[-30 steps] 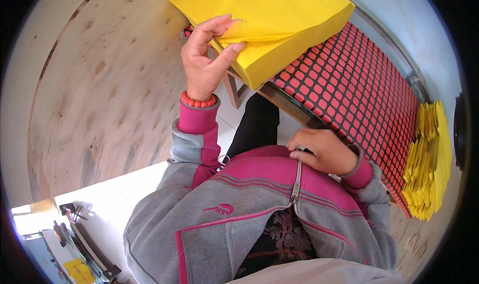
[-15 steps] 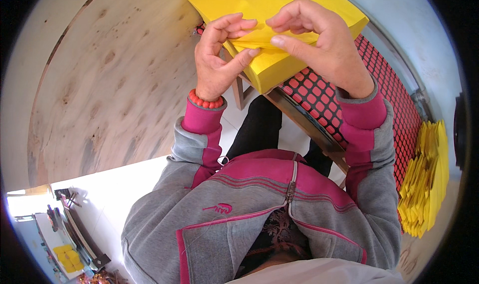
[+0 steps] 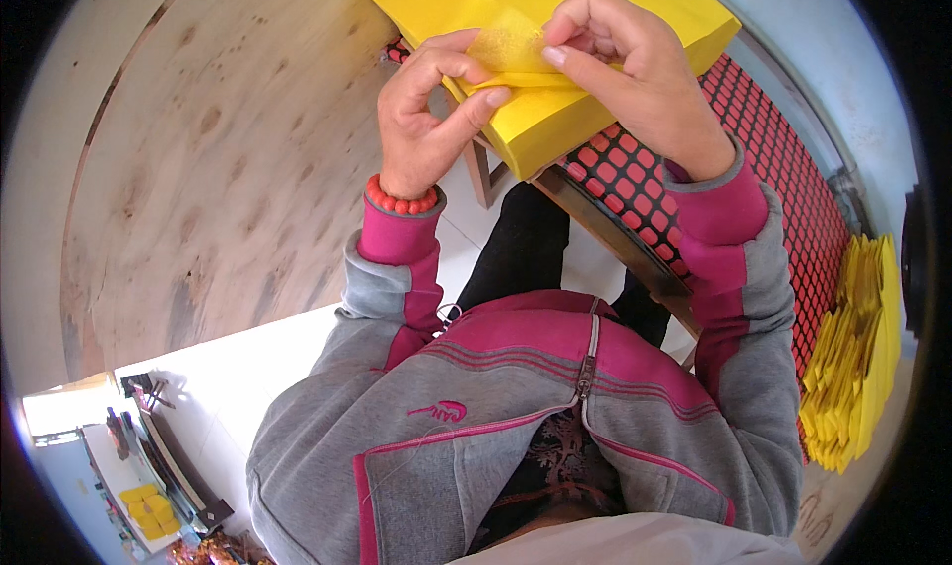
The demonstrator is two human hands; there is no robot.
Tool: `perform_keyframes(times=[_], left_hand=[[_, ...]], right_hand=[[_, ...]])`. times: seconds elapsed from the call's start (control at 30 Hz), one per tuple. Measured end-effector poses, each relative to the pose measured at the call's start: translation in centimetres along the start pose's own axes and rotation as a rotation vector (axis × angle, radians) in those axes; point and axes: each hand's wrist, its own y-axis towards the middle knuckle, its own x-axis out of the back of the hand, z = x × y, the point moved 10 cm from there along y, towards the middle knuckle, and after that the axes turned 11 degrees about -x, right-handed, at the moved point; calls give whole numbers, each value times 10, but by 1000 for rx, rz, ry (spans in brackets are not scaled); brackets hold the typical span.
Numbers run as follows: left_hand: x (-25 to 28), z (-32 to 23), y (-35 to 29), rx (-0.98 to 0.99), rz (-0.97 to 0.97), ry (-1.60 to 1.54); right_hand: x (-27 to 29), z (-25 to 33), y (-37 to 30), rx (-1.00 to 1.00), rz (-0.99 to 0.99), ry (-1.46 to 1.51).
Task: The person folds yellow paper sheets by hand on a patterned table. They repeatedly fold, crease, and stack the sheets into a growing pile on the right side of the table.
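A thick block of yellow sheets (image 3: 635, 14), paper or thin cloth, lies at the top of the view on a bench. Over its near side, a thin, slightly see-through yellow sheet (image 3: 508, 44) is raised between my hands. My left hand (image 3: 426, 109), with a red bead bracelet at its wrist, grips the left end of the sheet's fold between thumb and curled fingers. Thumb and forefinger of my right hand (image 3: 630, 69) pinch the sheet's right edge.
The bench has a red and black patterned cover (image 3: 783, 178). Folded yellow pieces (image 3: 848, 357) are bunched at its right end. To the left stands a large wooden board (image 3: 198, 188). Several yellow pieces (image 3: 149, 510) lie on a surface at lower left.
Both hands have closed from a looser pose onto the thin sheet, which now stands raised and spread between them. The head view has shifted slightly.
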Motion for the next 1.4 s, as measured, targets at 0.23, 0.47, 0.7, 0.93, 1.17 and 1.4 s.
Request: perform_keyframes(times=[0.23,0.47,0.7,0.93,1.17,1.4], left_hand=[[-2,0,0,23,33,-1],[-2,0,2,27,-1,-31],[-1,6,-4,120,-70,-93],[0,2,1,10,-198,-219],[0,4,-1,25,-90,-106],[1,5,-5,61,-47,-60]], right_hand=[[-5,31,-16,244,114,-189],[-5,19,-9,190,43,-253],[-5,13,-6,136,-16,-209],[-4,10,-5,143,-41,-209],[1,8,-3,140,-88,-169],[1,4,-6,81,-13,-32]])
